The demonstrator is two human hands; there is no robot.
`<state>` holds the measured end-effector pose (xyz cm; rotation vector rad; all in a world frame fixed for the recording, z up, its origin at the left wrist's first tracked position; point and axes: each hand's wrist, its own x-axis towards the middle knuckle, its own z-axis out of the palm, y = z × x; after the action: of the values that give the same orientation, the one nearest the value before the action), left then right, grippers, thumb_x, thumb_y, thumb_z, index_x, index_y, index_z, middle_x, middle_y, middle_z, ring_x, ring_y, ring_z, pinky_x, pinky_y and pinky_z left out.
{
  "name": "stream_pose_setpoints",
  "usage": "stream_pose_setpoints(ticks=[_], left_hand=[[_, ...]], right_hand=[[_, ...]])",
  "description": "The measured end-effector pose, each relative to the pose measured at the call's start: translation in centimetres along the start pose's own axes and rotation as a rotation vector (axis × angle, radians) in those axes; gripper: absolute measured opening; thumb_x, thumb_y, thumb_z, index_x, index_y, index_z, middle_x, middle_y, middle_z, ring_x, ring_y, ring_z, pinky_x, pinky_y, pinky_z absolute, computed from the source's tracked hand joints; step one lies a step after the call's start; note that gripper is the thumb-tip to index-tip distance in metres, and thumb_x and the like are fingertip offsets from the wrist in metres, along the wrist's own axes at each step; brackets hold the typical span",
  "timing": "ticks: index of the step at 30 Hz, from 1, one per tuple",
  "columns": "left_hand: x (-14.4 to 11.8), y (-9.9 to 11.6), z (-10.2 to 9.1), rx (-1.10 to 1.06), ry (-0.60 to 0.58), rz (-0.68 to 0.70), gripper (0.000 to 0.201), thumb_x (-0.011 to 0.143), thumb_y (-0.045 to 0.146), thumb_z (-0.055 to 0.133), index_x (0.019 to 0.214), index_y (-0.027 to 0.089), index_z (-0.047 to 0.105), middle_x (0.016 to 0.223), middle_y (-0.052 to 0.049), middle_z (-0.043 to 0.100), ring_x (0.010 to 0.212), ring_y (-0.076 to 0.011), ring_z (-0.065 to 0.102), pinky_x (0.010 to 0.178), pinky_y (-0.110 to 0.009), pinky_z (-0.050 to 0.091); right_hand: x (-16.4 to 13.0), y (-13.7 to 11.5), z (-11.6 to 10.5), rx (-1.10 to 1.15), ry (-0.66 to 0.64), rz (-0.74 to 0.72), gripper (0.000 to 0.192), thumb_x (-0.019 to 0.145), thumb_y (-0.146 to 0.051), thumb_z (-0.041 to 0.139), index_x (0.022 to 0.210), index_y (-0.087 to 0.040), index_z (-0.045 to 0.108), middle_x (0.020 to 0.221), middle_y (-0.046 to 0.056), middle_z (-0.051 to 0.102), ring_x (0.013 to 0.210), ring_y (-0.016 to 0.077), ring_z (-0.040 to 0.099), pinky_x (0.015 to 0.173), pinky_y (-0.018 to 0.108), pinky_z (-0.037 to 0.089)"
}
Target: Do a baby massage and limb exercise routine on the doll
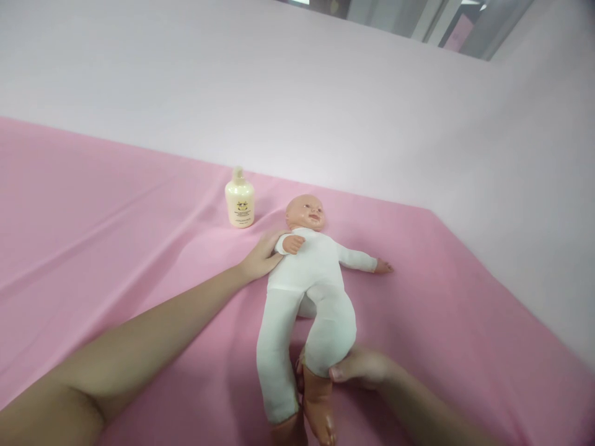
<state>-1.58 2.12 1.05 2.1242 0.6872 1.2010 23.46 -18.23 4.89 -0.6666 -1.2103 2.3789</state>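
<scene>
Fingers (341, 373) of the right hand (360, 368) pinch the doll (309, 282) at its lower leg, low centre of the frame. Left hand (263, 255) lies flat against the doll's shoulder, fingers together and partly hidden beneath it. Doll lies face up on the pink sheet (116, 248), long axis running from the head at centre down to the feet at the bottom edge. Both hands touch it. Bottle (240, 199) stands upright just upper left of the head, apart from it; nothing obstructs.

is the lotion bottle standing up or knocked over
Upright. The cream bottle stands on its base on the pink sheet, cap pointing up, label facing the camera, just beyond the doll and apart from it.
</scene>
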Motion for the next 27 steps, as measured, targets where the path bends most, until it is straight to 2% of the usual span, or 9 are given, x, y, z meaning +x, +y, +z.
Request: stream_pose_setpoints(ticks=[9,18,27], left_hand=[[0.1,0.3,0.0,-0.007,0.010,0.023,0.040,0.104,0.045,0.058,0.136,0.021,0.060,0.130,-0.013,0.069,0.119,-0.0315,0.064,0.105,-0.050,0.050],[0.0,0.1,0.1,-0.003,0.015,0.012,0.044,0.104,0.050,0.058,0.137,0.022,0.060,0.133,-0.013,0.068,0.122,-0.0323,0.062,0.106,-0.051,0.050],[0.1,-0.1,0.0,0.003,0.000,0.012,0.043,0.104,0.047,0.057,0.138,0.021,0.060,0.133,-0.013,0.067,0.121,-0.0322,0.062,0.105,-0.051,0.051]], right_hand=[[0.0,0.6,-0.6,-0.033,0.007,-0.029,0.050,0.078,-0.047,0.087,0.118,-0.017,0.080,0.116,0.011,0.079,0.112,0.0287,0.071,0.109,0.045,0.048],[0.5,0.9,-0.4,0.008,-0.029,-0.063,0.051,0.078,-0.050,0.085,0.115,-0.014,0.081,0.113,0.014,0.079,0.107,0.0273,0.072,0.100,0.038,0.051],[0.4,1.0,-0.4,0.010,0.000,-0.065,0.052,0.076,-0.051,0.087,0.112,-0.015,0.081,0.113,0.013,0.079,0.109,0.0293,0.072,0.104,0.042,0.049]])
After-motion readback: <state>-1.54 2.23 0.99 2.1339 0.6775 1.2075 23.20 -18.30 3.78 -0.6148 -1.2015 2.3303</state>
